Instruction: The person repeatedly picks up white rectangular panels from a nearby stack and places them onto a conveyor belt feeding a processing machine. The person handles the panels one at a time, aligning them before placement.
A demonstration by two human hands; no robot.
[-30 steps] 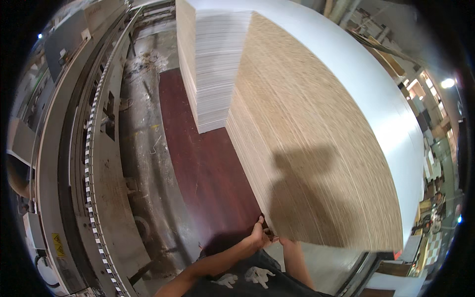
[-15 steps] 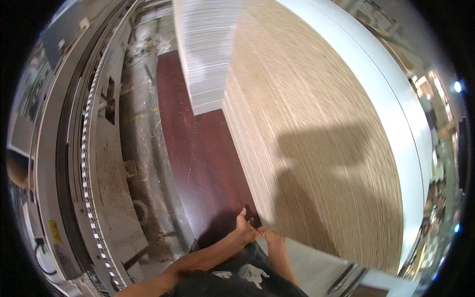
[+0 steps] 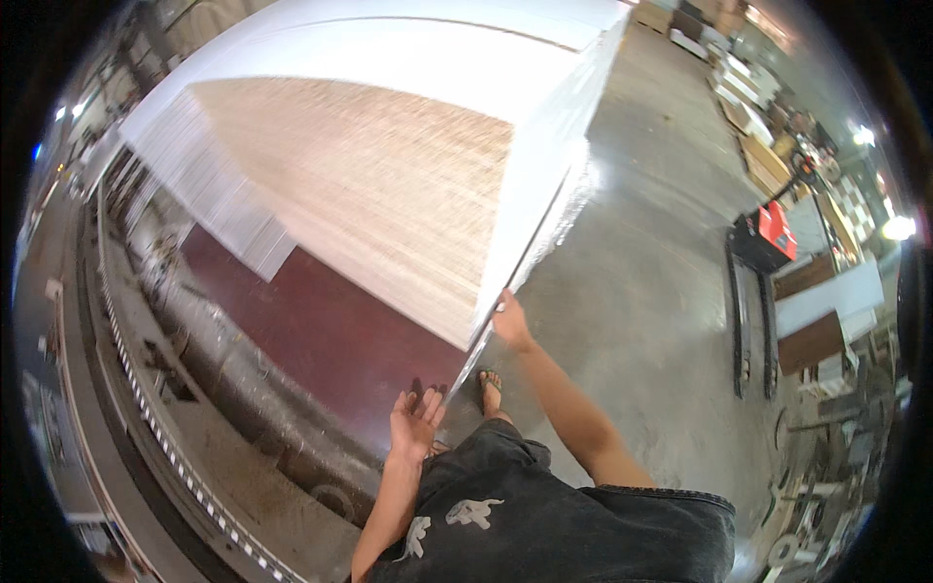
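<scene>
Left grip [image 3: 416,423] spread by red board [image 3: 321,340], now apart from right grip [image 3: 507,321], closure unclear, at panel stack [image 3: 389,185]

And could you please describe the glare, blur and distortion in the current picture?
In the head view, glare bleaches the stack's white top, its tan side looks smeared, the long machine rail bows near the dark rim, and a lamp flares at right.

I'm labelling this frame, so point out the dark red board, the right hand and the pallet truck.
dark red board [image 3: 335,340], head view, middle of its upper face
right hand [image 3: 510,320], head view, middle of the hand
pallet truck [image 3: 765,239], head view, its red-and-black body
</scene>
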